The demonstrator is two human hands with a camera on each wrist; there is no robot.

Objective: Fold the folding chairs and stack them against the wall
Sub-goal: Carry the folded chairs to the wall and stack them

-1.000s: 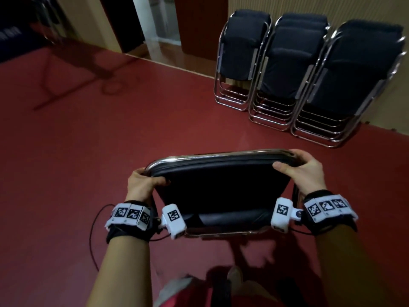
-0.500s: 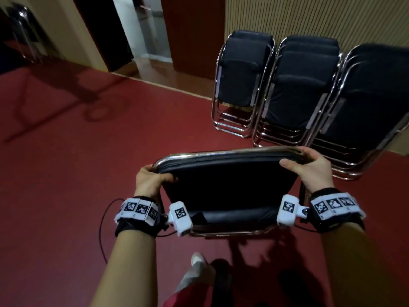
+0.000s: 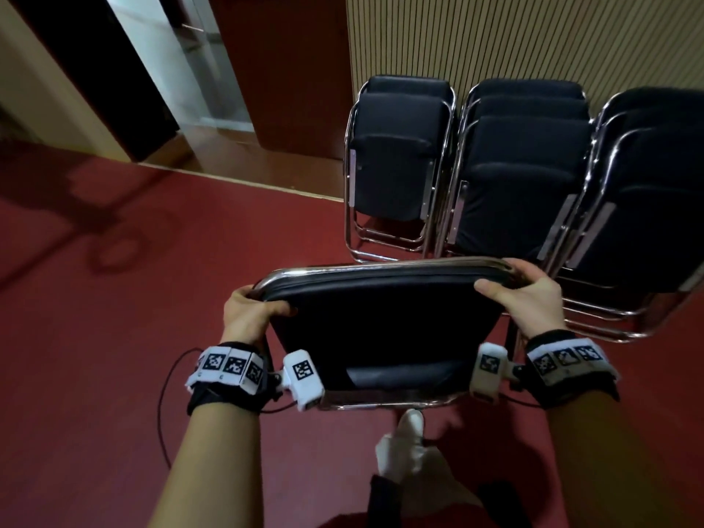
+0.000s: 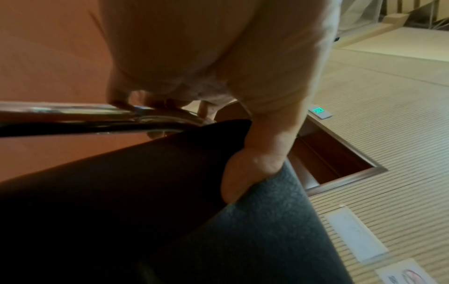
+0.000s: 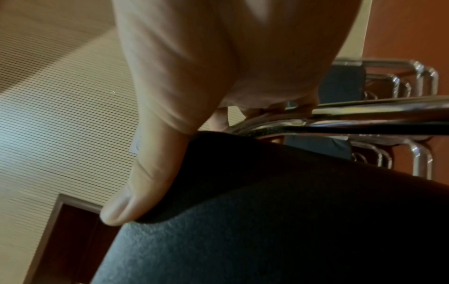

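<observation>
**Folded chair carried toward the wall stacks**

Red floor [image 3: 114, 337] lies open from 7 to 10 o'clock. Three stacks of folded chairs [image 3: 525, 177] lean on the slatted wall [image 3: 533, 40] at 1 o'clock. The folded chair [image 3: 381, 322] hangs centrally; left hand [image 3: 247, 314] and right hand [image 3: 529, 299] each wrap its chrome top corners, thumbs on the padding.

Folded chair [image 3: 381, 329]: black padded seat and back, chrome tube frame; closed flat, held off the red floor, top rail uppermost.
Stacked chairs [image 3: 522, 177]: same make, folded, three side-by-side stacks leaning upright against the ribbed wall, just beyond the held chair.
</observation>
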